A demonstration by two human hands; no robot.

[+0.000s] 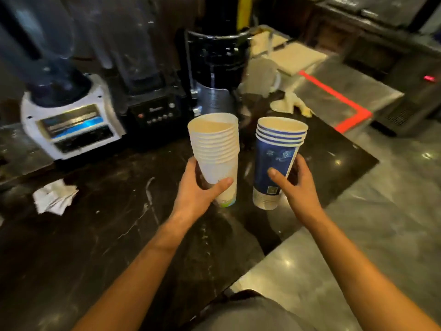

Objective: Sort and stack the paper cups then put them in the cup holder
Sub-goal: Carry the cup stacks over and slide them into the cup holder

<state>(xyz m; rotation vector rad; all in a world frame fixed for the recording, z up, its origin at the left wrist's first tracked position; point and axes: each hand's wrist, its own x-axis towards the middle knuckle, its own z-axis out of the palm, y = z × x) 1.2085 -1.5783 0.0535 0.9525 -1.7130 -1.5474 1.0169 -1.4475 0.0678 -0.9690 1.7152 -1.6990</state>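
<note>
My left hand (200, 187) grips a stack of several white paper cups (216, 149) near its base, thumb across the front. A stack of several blue paper cups (274, 161) is held upright in my right hand (296, 185), fingers wrapped round its lower half. Both stacks are side by side over the dark marble counter (107, 235), a short gap between them. Behind them stands a black cylindrical cup holder (216, 65) with a clear tube below it.
Two blenders stand at the back left, a white-based one (69, 120) and a black one (152, 101). A crumpled paper (53, 195) lies on the counter at the left. A cloth (290, 103) lies behind the cups. The counter's edge runs diagonally at the right, with tiled floor (381, 211) beyond.
</note>
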